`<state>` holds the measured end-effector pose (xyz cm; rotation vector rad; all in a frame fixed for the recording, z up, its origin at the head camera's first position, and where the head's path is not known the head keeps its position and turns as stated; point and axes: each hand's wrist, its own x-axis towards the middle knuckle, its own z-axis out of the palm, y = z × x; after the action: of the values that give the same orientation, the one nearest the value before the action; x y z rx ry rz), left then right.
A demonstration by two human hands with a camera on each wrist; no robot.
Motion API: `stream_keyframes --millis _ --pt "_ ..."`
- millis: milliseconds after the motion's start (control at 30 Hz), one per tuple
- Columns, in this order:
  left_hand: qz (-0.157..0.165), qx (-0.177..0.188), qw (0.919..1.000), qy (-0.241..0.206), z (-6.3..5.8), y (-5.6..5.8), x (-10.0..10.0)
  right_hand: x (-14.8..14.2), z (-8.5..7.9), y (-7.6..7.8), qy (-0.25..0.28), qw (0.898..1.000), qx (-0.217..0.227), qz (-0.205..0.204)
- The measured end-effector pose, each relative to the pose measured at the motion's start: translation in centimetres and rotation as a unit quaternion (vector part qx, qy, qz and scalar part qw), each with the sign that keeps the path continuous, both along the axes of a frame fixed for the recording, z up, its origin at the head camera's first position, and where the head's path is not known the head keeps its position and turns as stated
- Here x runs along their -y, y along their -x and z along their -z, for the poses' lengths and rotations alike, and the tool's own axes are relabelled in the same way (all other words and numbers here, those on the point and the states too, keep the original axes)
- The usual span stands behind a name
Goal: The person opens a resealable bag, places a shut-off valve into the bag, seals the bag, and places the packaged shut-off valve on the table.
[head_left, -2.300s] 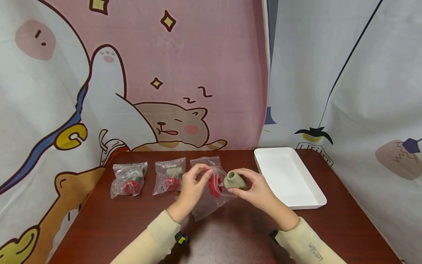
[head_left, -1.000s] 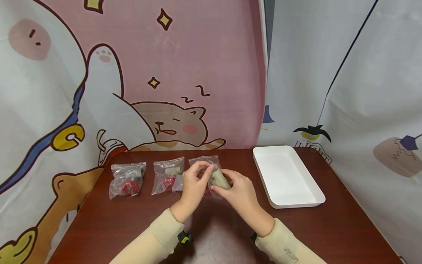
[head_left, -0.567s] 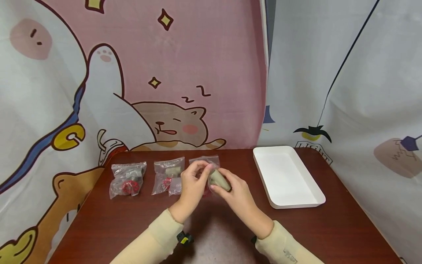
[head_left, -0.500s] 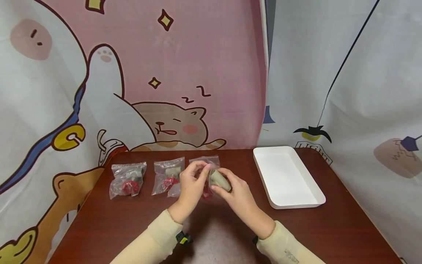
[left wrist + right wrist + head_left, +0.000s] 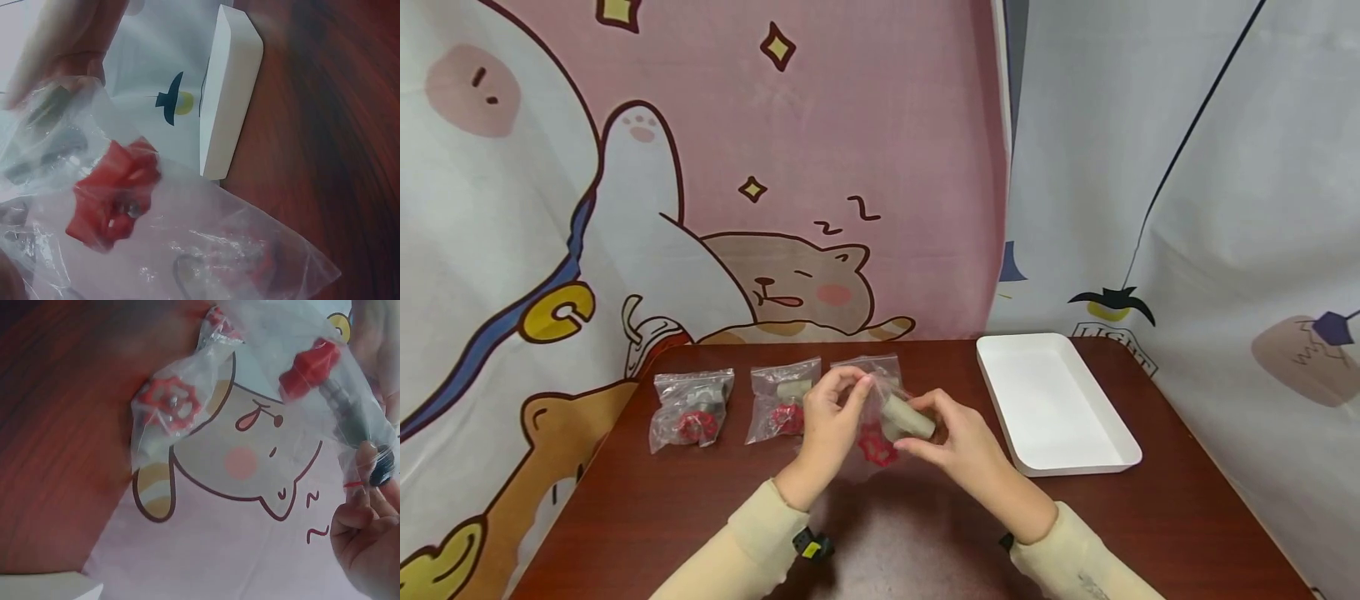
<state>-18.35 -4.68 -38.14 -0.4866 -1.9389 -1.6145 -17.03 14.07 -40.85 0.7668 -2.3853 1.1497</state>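
A valve with a pale green-grey body and a red handwheel hangs above the table inside a clear zip bag. In the right wrist view, the handwheel sits deep in the bag and the dark end of the body lies by the bag's mouth. My left hand pinches the bag's edge between thumb and fingers. My right hand grips the valve body; whether film lies between fingers and body I cannot tell.
Bagged valves lie along the back of the brown table: a left bag, a middle bag and another bag partly behind my hands. A white tray stands at the right. A printed cloth hangs behind the table.
The valve body stood outside the bag's mouth at first; now film covers it. In the last half second my right hand has shifted slightly right, and more of the red handwheel shows below.
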Motion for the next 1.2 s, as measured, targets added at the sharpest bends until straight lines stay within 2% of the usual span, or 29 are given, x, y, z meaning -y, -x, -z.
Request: stream_keyframes --millis 167,267,400,567,833,1067,1200 --pt "0.021 0.004 0.9994 -0.029 0.1 0.2 0.2 -0.7 0.1 0.3 0.012 0.997 -0.072 -0.041" --pt "0.037 0.008 0.9984 -0.043 1.2 0.8 0.3 -1.1 0.1 0.5 0.022 0.995 -0.091 -0.035" --pt "0.07 0.039 0.9948 -0.063 2.8 1.6 0.6 -1.5 0.2 0.7 0.023 0.996 -0.079 -0.022" --pt "0.116 0.075 0.9871 -0.081 3.9 1.9 1.1 -1.9 0.6 0.8 0.013 0.998 -0.053 -0.013" --pt "0.128 0.078 0.9872 -0.056 5.1 2.3 1.2 -2.3 1.5 1.1 -0.006 0.999 -0.036 -0.006" --pt "0.125 0.13 0.9832 -0.032 2.6 0.9 0.9 -2.4 2.0 1.2 -0.008 0.999 -0.032 -0.002" --pt "0.105 0.134 0.985 -0.027 2.6 0.8 0.7 -2.5 2.1 1.4 -0.008 0.999 -0.032 0.004"
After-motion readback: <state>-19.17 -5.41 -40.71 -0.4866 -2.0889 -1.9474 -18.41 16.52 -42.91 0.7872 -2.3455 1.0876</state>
